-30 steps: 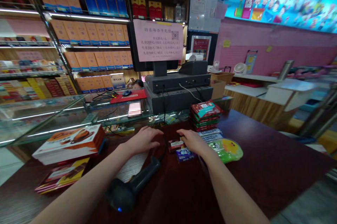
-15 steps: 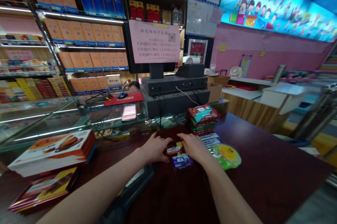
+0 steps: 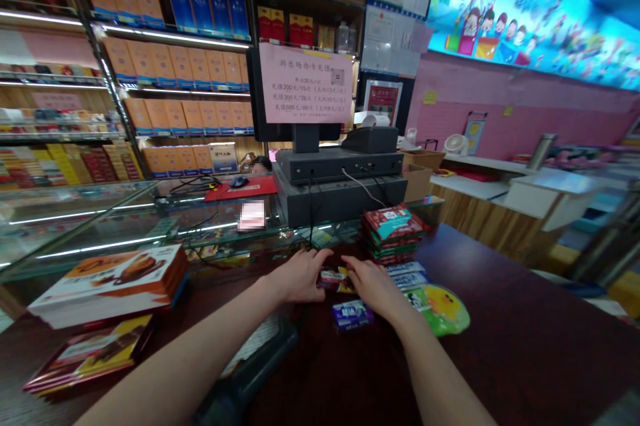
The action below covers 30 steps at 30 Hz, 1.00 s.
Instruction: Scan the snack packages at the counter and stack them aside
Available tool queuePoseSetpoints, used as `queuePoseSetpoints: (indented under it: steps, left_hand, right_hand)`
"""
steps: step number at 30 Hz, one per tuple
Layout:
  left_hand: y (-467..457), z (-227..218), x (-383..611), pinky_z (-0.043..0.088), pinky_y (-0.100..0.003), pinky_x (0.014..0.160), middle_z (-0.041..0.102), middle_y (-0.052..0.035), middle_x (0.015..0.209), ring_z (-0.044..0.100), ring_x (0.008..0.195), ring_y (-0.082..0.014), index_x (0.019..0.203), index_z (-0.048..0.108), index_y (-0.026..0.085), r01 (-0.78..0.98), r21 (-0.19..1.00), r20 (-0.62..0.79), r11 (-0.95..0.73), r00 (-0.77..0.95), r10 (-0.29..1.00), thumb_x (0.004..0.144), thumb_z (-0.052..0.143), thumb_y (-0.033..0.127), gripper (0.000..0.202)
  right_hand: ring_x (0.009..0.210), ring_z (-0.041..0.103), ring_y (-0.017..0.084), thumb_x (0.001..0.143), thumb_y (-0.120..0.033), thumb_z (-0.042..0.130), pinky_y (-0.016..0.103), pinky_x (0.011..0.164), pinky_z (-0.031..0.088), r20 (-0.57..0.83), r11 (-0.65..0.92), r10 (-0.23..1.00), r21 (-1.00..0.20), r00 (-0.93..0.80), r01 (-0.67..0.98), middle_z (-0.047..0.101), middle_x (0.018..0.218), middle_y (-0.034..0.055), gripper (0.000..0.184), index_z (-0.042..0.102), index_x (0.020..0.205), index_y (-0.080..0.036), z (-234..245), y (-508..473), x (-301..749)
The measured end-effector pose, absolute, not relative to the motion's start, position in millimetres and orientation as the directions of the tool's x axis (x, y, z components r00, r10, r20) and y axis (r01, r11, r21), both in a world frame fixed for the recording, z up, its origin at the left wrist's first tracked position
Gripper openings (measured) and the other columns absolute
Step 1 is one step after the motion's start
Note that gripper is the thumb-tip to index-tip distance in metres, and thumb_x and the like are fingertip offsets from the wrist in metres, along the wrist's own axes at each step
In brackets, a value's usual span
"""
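Both my hands meet over a small red and yellow packet (image 3: 334, 277) on the dark wooden counter (image 3: 525, 339). My left hand (image 3: 300, 274) pinches the packet's left end with closed fingers. My right hand (image 3: 376, 286) has its fingertips on the packet's right end. A small purple packet (image 3: 353, 315) lies just in front of my right hand. Under my left forearm lies a black barcode scanner (image 3: 250, 373).
A stack of red and green packs (image 3: 394, 233), blue sticks (image 3: 407, 271) and a green duck-shaped bag (image 3: 443, 307) lie right of my hands. Orange boxes (image 3: 113, 279) and a flat pack (image 3: 90, 353) sit left. A cash register (image 3: 337, 176) stands behind, on a glass case (image 3: 100, 219).
My left hand slid right from the scanner's cable to the red and yellow packet and closed on its end. My right hand moved up from the purple packet to the same packet.
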<state>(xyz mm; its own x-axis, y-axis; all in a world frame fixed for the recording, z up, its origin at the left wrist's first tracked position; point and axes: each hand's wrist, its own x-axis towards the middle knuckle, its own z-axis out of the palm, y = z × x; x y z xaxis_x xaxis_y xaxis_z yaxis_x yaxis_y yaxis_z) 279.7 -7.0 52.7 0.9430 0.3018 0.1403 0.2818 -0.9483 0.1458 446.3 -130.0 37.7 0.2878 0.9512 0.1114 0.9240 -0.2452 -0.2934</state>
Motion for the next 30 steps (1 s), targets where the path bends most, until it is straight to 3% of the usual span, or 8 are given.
queuePoseSetpoints:
  steps: [3,12,16,20,30]
  left_hand:
    - [-1.0,56.5,274.1,0.047,-0.043,0.104,0.064,-0.0178,0.123,0.063,0.114,-0.0321,0.139,0.042,0.01,0.26,0.156,0.19,-0.953,0.939,0.287,0.07,0.064,0.029,0.074]
    - [7.9,64.3,243.4,0.047,-0.046,0.105,0.061,-0.0149,0.124,0.058,0.121,-0.0295,0.131,0.048,0.016,0.173,0.208,0.372,-0.963,0.896,0.241,0.074,0.066,0.02,0.061]
    - [4.9,71.0,227.9,0.05,-0.044,0.103,0.059,-0.0119,0.122,0.059,0.117,-0.0266,0.132,0.047,0.018,0.155,0.242,0.43,-0.958,0.868,0.249,0.075,0.068,0.021,0.06]
    - [-1.2,80.6,210.8,0.049,-0.042,0.103,0.058,-0.0105,0.124,0.058,0.117,-0.0244,0.132,0.046,0.02,0.121,0.268,0.454,-0.956,0.859,0.236,0.076,0.066,0.018,0.059]
    - [-9.8,86.1,160.6,0.048,-0.04,0.107,0.058,-0.0094,0.131,0.059,0.122,-0.0225,0.136,0.042,0.023,0.155,0.316,0.501,-0.936,0.81,0.304,0.079,0.067,0.021,0.062]
  right_hand:
    - [0.12,0.062,0.031,0.099,-0.023,0.04,0.043,0.101,0.044,0.138,-0.204,0.955,-0.335,0.263,0.92,0.068,0.13,0.0146,0.047,0.051,0.145,-0.019,31.3,-126.5,448.3]
    - [0.124,0.06,0.03,0.098,-0.027,0.046,0.045,0.105,0.044,0.265,-0.06,0.947,-0.413,0.182,0.909,0.064,0.136,0.0135,0.051,0.047,0.148,-0.019,15.1,-115.9,449.6]
    - [0.13,0.056,0.029,0.093,-0.033,0.057,0.046,0.108,0.042,0.314,0.035,0.943,-0.423,0.11,0.906,0.06,0.14,0.0118,0.063,0.039,0.152,-0.023,10.5,-114.7,447.2]
    - [0.135,0.05,0.03,0.083,-0.028,0.069,0.049,0.11,0.04,0.368,0.094,0.928,-0.396,0.064,0.914,0.056,0.145,0.0117,0.078,0.037,0.153,-0.026,4.3,-111.4,445.1]
    - [0.134,0.053,0.028,0.08,-0.022,0.071,0.05,0.112,0.041,0.488,0.247,0.873,-0.435,-0.004,0.866,0.056,0.146,0.012,0.074,0.043,0.149,-0.025,14.5,-109.0,418.9]
